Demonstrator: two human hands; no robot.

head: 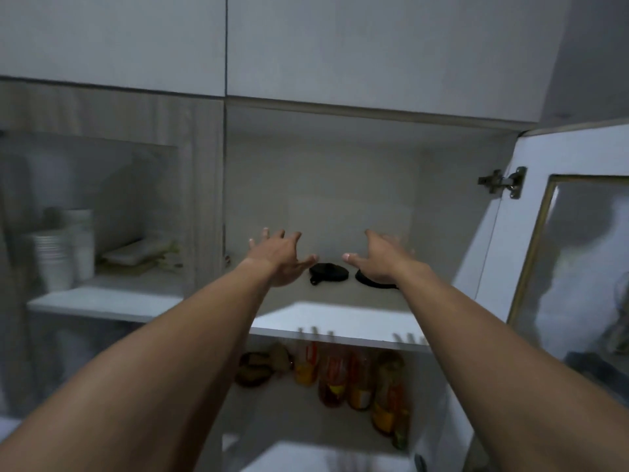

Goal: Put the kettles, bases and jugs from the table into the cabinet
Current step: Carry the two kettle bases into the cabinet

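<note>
Left base (328,271) between left hand (279,260), right hand (377,264)

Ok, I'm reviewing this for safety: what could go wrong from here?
1. The right hand partly hides the right base; if it touches it, drawing back may drag it toward the shelf edge, with bottles below.
2. The open glass door stands close by the right arm; an elbow could knock it.
3. The left base sits close beside the right one, mid-shelf, so later items may bump them.
</note>
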